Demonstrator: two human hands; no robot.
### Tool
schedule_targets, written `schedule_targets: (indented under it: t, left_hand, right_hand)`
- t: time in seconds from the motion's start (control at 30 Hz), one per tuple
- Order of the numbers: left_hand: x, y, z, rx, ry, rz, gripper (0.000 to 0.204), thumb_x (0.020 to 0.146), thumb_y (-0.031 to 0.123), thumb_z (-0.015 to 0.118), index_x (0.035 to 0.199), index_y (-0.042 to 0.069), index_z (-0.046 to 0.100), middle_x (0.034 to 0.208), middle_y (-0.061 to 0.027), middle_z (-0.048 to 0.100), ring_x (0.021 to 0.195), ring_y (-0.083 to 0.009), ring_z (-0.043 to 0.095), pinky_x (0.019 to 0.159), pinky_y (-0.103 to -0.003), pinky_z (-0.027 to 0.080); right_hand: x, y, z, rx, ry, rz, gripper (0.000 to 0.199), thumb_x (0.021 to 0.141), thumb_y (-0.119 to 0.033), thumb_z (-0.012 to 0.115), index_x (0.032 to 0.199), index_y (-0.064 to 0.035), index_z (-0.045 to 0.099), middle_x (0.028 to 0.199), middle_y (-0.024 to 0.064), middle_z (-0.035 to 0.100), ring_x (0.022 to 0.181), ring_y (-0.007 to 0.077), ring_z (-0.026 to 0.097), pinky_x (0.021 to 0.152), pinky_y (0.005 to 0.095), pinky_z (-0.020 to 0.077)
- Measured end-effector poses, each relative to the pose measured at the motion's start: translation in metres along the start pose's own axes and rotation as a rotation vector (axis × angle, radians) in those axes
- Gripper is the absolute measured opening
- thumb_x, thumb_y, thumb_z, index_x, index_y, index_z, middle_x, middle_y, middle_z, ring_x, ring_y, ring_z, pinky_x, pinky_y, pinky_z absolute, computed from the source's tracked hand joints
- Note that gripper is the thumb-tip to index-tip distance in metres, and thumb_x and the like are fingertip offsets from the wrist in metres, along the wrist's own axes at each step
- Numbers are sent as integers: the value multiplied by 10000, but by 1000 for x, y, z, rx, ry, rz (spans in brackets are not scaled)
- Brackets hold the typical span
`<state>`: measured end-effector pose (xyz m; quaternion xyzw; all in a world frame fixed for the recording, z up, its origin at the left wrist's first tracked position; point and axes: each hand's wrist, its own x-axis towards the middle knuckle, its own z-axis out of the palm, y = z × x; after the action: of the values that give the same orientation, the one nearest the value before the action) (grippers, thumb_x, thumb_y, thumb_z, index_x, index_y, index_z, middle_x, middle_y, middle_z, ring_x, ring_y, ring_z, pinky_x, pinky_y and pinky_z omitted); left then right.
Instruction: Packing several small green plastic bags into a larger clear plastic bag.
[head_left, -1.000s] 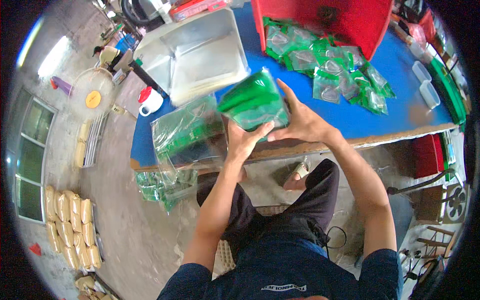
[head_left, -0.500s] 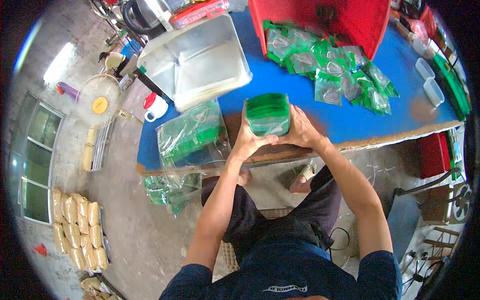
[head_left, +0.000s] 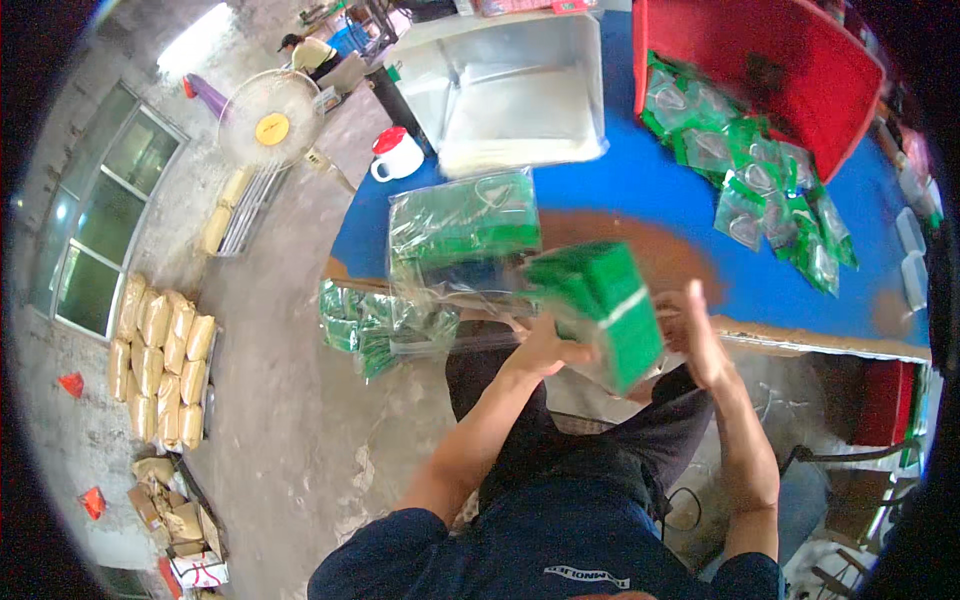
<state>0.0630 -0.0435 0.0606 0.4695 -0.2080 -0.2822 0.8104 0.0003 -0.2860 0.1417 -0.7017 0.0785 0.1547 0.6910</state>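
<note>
Green packet stack [head_left: 600, 305] sits tilted between your palms at the blue table [head_left: 640, 190] edge, beside the clear bagged bundle [head_left: 460, 240]; square it evenly. Your left hand [head_left: 545, 350] supports underneath, right hand [head_left: 695, 335] presses flat, fingers together

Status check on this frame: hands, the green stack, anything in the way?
Left hand and right hand clamp green packet stack at blue table edge. Filled clear bag lies just left. Nothing blocking.
</note>
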Motion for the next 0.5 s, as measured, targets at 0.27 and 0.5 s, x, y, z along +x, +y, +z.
schedule_targets:
  t: [0.27,0.5]
  left_hand:
    - [-8,29,21,-333,-366,-105,808,957,499,538,1582,149,166,1624,-167,189,1416,-380,352,1154,-532,326]
    - [-57,32,45,-397,-58,76,1031,816,219,787,1595,179,111,1622,-137,222,1409,-279,387,1148,-444,347]
  right_hand:
    - [-34,55,75,1029,-486,300,967,784,-713,647,1469,-74,405,1390,150,557,1250,295,564,1045,492,454]
    - [-42,29,37,216,-196,-49,994,724,-116,852,1505,-46,241,1336,147,558,1221,255,545,1053,399,431]
